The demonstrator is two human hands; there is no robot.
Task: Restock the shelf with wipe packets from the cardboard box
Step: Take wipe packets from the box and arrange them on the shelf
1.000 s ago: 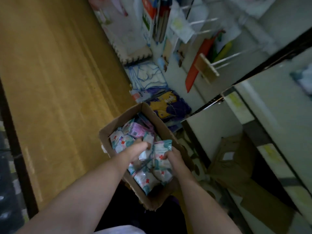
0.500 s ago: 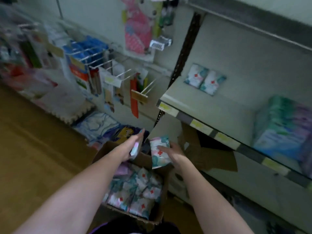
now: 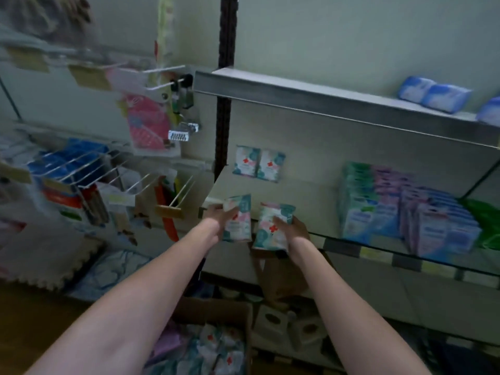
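Two wipe packets held upright at shelf [image 3: 303, 201] front edge: left hand [image 3: 216, 216] gripping one packet [image 3: 237, 218], right hand [image 3: 293, 228] gripping another [image 3: 272, 227]. Bare shelf room behind, up to two standing packets [image 3: 258, 165]. Cardboard box [image 3: 216, 334] below.

Dim shop aisle, pale wall [image 3: 351, 44], wood floor [image 3: 32, 315], peg hooks [image 3: 162, 70] w/ goods

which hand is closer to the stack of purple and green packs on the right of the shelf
Right. The right hand, gripping a wipe packet, is at the shelf's front edge, left of the stack. The left hand, with its own packet, is farther left.
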